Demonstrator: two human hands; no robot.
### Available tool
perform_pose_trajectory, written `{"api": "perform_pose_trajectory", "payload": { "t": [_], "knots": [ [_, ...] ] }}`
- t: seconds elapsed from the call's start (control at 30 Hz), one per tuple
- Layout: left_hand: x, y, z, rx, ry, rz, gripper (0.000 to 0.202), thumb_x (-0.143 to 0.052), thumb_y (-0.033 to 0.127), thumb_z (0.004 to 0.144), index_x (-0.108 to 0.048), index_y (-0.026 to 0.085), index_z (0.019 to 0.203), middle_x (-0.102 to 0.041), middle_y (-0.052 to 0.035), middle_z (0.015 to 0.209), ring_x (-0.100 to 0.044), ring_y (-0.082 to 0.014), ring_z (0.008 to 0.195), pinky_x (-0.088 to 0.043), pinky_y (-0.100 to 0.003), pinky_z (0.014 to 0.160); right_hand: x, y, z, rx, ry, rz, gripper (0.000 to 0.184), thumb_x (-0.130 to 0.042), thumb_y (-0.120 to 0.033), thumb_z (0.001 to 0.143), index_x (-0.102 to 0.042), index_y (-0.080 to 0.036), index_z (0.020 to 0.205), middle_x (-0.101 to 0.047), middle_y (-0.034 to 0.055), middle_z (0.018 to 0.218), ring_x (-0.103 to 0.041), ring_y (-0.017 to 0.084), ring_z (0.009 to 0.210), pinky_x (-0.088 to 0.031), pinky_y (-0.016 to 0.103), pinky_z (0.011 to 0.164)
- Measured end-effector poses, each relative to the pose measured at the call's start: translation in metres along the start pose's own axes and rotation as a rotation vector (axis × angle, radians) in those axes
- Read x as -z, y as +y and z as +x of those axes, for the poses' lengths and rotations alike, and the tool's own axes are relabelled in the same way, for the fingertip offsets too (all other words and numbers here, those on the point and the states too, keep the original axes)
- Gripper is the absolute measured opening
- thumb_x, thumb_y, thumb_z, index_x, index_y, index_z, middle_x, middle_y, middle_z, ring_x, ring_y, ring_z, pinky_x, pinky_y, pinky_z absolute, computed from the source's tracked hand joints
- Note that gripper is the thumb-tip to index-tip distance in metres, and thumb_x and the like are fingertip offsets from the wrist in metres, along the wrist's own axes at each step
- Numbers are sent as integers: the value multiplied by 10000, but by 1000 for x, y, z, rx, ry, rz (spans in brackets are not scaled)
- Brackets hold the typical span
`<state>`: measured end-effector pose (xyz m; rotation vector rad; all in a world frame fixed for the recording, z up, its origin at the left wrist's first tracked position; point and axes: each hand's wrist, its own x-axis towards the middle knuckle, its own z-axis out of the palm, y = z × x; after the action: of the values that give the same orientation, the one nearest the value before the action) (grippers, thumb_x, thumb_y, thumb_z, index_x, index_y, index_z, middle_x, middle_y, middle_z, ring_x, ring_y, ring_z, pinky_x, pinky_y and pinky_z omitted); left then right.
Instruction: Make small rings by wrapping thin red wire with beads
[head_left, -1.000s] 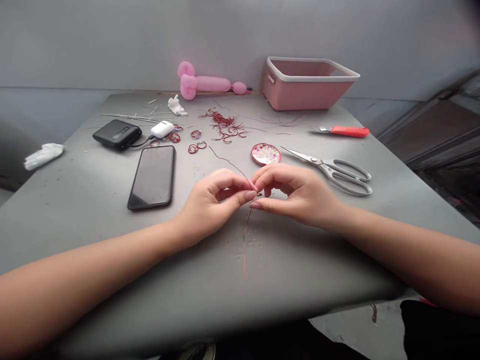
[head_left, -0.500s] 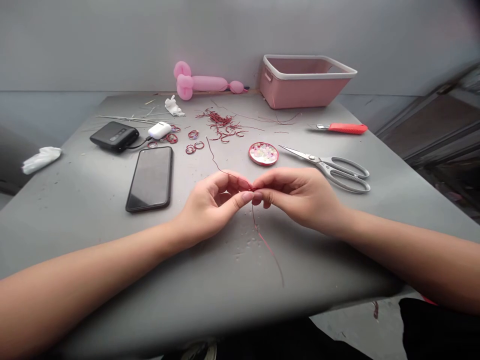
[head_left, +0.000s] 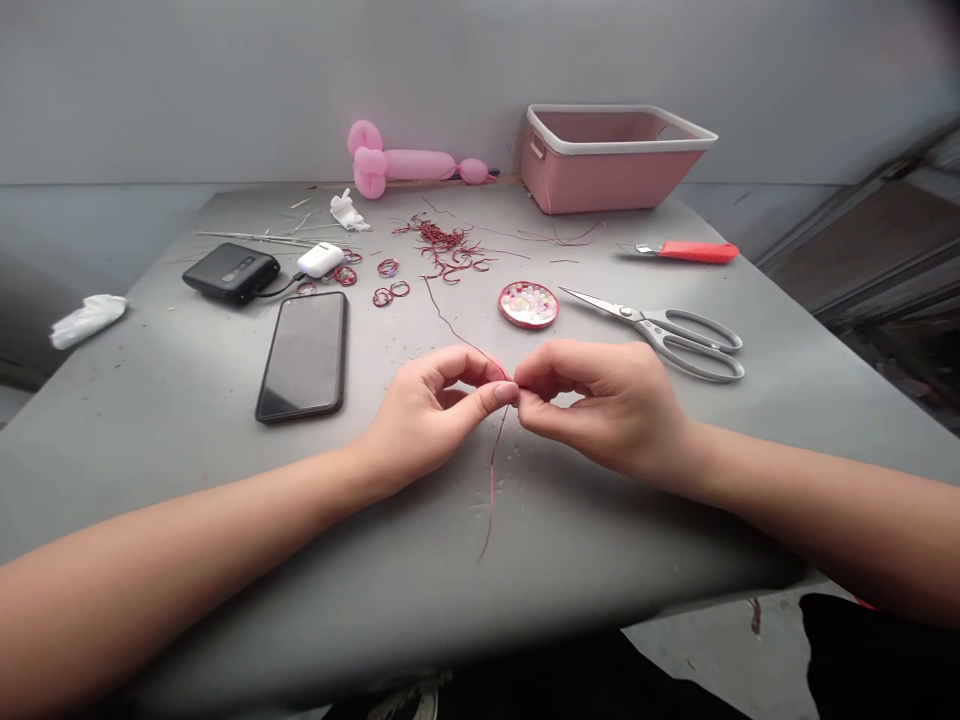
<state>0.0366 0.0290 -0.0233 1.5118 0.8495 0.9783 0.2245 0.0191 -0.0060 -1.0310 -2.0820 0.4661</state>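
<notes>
Both hands meet over the middle of the grey table (head_left: 165, 420), pinching a thin red wire (head_left: 491, 480). My left hand (head_left: 431, 410) grips it between thumb and forefinger. My right hand (head_left: 600, 400) pinches the same spot from the right, fingertips touching the left ones. One end of the wire trails away toward the far side of the table, the other hangs toward me along the tabletop. A small round red dish of pale beads (head_left: 529, 305) lies just beyond my right hand.
A black phone (head_left: 304, 355) lies left of my hands, with a black power bank (head_left: 231, 272) and white earbud case (head_left: 320, 260) behind it. Scissors (head_left: 667, 335) and an orange-handled cutter (head_left: 694, 252) lie right. Red wire rings (head_left: 390, 290), wire scraps (head_left: 446, 245), a pink basket (head_left: 611, 160), a pink balloon (head_left: 409, 167).
The near tail of the wire swung from straight toward me, out to the right, then back to the left. My hands stayed together, shifting only slightly.
</notes>
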Motion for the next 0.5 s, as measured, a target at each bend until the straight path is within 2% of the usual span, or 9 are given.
{"api": "perform_pose_trajectory", "payload": {
  "t": [0.13,0.2,0.3,0.4,0.5],
  "knots": [
    [-3,-1,-2,-23,-6,10,167,-702,303,834,-628,154,840,-640,-23,850,-602,-130,817,-501,-233,742,-3,-1,-2,44,31,-74,151,-594,-155,811,-548,-203,676,-557,-42,589,-480,72,534,-406,207,509],
    [-4,1,-3,-16,10,-6,167,-683,306,850,-615,153,850,-638,-23,839,-603,-128,797,-497,-240,743,-2,0,1,-12,12,17,119,-606,-165,808,-561,-201,703,-582,-32,626,-507,81,563,-436,212,538],
    [-2,5,-2,36,3,-61,183,-673,322,861,-602,156,837,-627,-8,784,-598,-119,748,-487,-241,723,3,5,8,-224,-159,391,57,-667,-211,796,-617,-183,800,-653,1,720,-605,113,647,-506,232,584],
    [1,7,-1,91,-35,-152,215,-672,352,869,-594,162,806,-611,9,760,-584,-101,726,-467,-221,692,6,13,16,-426,-340,834,154,-659,-307,853,-667,-153,859,-678,27,738,-669,136,686,-548,241,580],
    [2,7,1,126,-48,-216,237,-671,371,873,-584,163,799,-599,15,758,-559,-82,693,-440,-202,649,5,21,18,-503,-371,998,150,-696,-297,846,-691,-148,862,-690,20,738,-684,121,694,-566,227,611]
  ]
}}
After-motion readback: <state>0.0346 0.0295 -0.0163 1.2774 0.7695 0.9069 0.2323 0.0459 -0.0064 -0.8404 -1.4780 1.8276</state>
